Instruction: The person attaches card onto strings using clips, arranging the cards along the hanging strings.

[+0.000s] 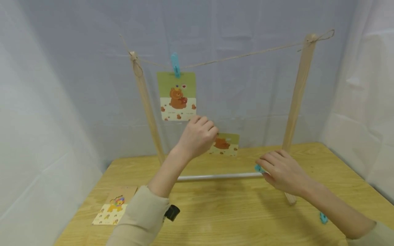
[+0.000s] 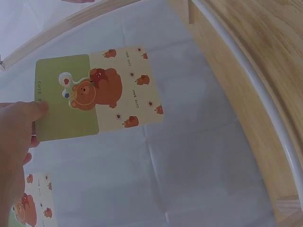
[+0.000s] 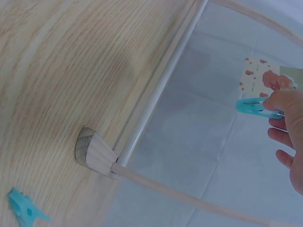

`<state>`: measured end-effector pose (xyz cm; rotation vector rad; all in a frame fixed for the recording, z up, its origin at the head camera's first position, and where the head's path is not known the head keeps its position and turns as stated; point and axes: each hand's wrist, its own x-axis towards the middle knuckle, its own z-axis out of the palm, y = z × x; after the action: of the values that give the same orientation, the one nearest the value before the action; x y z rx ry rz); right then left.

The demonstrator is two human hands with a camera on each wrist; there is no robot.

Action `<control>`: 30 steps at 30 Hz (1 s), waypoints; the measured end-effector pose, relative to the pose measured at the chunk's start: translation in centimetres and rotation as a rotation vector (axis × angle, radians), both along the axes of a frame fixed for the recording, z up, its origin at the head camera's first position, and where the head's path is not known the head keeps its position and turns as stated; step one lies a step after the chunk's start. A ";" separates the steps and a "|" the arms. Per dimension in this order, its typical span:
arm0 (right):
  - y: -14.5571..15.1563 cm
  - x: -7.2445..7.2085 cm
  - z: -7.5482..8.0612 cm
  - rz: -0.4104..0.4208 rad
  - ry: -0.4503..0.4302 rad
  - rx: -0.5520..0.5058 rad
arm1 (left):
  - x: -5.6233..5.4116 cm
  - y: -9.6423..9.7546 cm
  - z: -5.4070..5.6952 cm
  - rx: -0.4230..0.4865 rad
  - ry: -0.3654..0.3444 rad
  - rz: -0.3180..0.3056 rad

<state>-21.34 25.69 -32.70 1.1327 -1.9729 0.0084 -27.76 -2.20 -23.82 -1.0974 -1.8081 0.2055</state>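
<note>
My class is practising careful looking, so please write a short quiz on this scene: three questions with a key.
1. What does the left hand hold?
2. True or false: the right hand is empty.
3. Fill the gap: the hanging card is clipped to the ____.

Key:
1. A bear card.
2. False; it pinches a blue clothespin.
3. String.

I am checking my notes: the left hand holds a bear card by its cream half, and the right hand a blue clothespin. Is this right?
Not quite: in the left wrist view, the left hand holds the bear card by its green half, not cream. The right hand does hold a blue clothespin.
</note>
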 end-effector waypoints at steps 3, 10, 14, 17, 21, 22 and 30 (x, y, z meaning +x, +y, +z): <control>0.1 0.0 0.0 -0.005 -0.004 0.000 | -0.1 0.1 0.3 -0.002 0.007 0.008; 0.3 0.0 0.2 -0.009 -0.013 0.007 | -0.3 0.4 0.8 -0.002 0.037 0.002; 0.3 -0.1 0.3 -0.008 -0.008 0.007 | -0.3 0.6 1.0 -0.015 0.054 0.002; 0.3 -0.2 0.4 -0.009 -0.008 0.009 | -0.3 0.8 1.3 -0.030 0.062 0.007; 0.4 -0.4 0.8 0.009 0.003 -0.006 | -0.3 1.2 1.7 -0.042 0.040 0.028; 0.4 -0.4 0.9 0.011 0.009 -0.011 | -0.3 1.2 1.7 -0.042 0.028 0.037; 0.5 -0.9 2.6 0.034 0.111 -0.071 | -0.1 1.6 2.2 -0.004 -0.030 0.067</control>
<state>-22.26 26.20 -30.14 1.0970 -1.8415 0.0330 -27.88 -0.58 -21.64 -1.0480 -1.8735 0.2341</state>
